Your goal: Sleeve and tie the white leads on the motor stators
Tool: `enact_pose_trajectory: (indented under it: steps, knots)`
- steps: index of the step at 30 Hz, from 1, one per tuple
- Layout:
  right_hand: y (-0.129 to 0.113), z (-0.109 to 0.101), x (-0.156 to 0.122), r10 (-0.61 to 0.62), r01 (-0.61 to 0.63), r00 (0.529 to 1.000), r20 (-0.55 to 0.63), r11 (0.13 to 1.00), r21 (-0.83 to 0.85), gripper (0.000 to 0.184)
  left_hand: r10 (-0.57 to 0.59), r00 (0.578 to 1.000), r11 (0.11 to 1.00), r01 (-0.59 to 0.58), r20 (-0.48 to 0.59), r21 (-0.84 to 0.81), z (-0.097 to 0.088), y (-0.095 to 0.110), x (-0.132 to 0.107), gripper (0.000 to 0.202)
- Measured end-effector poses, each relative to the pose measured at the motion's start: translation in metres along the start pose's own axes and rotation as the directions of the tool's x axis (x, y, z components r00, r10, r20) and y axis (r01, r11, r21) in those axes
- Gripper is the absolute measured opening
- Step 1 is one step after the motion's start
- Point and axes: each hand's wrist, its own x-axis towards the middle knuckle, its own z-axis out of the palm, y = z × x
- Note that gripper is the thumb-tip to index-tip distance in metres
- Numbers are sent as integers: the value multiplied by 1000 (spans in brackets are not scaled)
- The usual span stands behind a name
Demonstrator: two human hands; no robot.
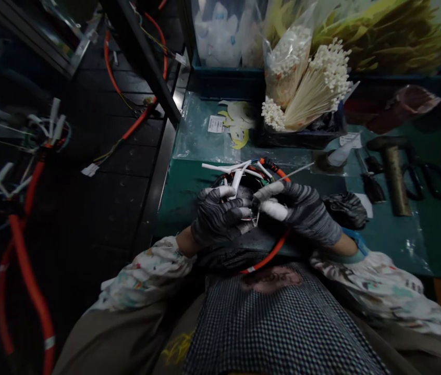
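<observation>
Both my hands wear grey striped gloves with white fingertips and meet over a wire harness (238, 182) at the bench's near edge. My left hand (222, 211) is closed on the harness, its fingers curled round the bundle of wires and white sleeved ends. My right hand (302, 208) pinches a thin pale cable tie (298, 170) between thumb and fingers, close to the left fingertips. The tie's free end sticks out up and to the right. An orange cable (271, 254) curves from the harness down towards my lap. The exact spot where the fingers meet is partly hidden.
A dark box holds bundled cable ties (318, 88). Flat bags with yellow pieces (240, 122) lie left of it. At right are a hammer (396, 177), scissors (429, 179) and a crumpled black bag (347, 208). Orange-cabled harnesses (28, 260) hang at far left.
</observation>
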Motion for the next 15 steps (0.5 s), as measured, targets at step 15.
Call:
enact_pose_trajectory:
  steps: [15]
  knots:
    - [30,16,-25,-53,61,991,121,996,-65,23,-60,995,996,55,74,66,-9,5,1,15]
